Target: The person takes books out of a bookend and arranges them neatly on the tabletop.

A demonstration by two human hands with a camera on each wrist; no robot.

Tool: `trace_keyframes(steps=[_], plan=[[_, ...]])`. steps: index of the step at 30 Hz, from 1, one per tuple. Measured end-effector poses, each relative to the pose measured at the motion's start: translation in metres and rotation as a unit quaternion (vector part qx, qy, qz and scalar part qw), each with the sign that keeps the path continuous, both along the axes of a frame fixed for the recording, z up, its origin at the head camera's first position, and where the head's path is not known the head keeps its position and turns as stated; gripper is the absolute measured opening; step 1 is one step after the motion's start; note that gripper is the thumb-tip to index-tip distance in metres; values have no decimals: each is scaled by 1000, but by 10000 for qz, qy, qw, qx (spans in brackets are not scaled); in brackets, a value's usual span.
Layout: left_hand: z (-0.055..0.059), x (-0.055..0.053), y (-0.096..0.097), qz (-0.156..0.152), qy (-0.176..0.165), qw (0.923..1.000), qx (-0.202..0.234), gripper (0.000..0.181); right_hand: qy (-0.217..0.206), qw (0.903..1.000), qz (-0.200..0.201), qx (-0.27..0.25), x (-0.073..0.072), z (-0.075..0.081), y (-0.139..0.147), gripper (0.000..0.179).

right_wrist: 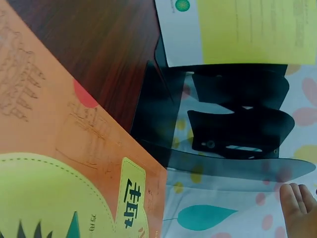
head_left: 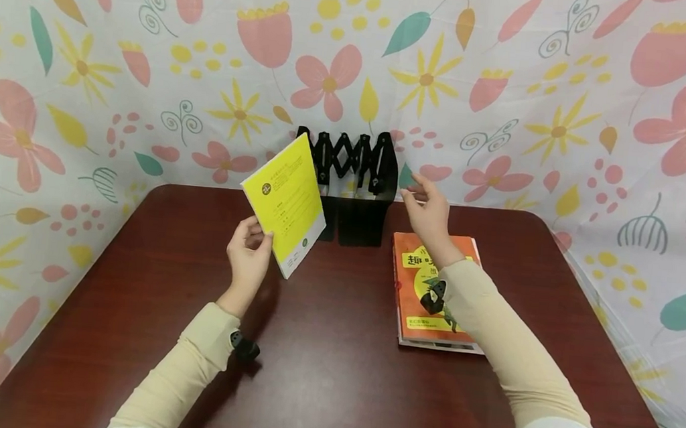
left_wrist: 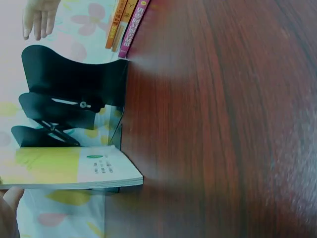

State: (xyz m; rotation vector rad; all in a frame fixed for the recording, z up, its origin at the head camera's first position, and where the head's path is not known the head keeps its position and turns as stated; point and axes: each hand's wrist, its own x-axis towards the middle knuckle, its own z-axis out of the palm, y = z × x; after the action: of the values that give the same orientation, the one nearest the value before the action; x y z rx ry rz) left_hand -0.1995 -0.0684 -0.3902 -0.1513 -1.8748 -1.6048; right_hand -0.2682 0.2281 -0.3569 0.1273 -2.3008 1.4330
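Note:
My left hand [head_left: 249,254] grips a thin book with a yellow back cover [head_left: 288,199] by its left edge, thumb on the cover. The book is tilted, in front of the left part of a black folding bookend [head_left: 377,169]. In the left wrist view, the same yellow book [left_wrist: 59,166] hangs beside the bookend's dividers [left_wrist: 59,111]. My right hand [head_left: 426,210] is in the air just right of the bookend, its fingers relaxed and holding nothing. The right wrist view shows its fingertips [right_wrist: 297,198] near the outer plate [right_wrist: 237,166].
Below my right forearm lies a stack of books, an orange-covered one [head_left: 405,306] on top. In the left wrist view their spines [left_wrist: 132,29] show. The dark wooden table [head_left: 330,374] ends at a flower-patterned cloth [head_left: 332,38] behind and at both sides.

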Motion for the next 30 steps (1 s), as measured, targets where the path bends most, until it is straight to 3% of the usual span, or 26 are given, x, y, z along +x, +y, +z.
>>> trace_keyframes(steps=[6, 12, 23, 30], plan=[[5, 1, -7, -252, -42, 9995, -160, 26, 531, 9985, 26, 109, 3, -2, -4, 39], [9, 2, -14, -326, -212, 9989, -242, 26, 752, 9963, 124, 385, 9, -6, -9, 37], [19, 12, -23, -554, -308, 9976, -292, 24, 182, 9935, 960, 577, 23, -17, -21, 38], [27, 22, -20, -754, -559, 9953, -234, 24, -198, 9870, 1484, 590, 25, -27, -30, 43]])
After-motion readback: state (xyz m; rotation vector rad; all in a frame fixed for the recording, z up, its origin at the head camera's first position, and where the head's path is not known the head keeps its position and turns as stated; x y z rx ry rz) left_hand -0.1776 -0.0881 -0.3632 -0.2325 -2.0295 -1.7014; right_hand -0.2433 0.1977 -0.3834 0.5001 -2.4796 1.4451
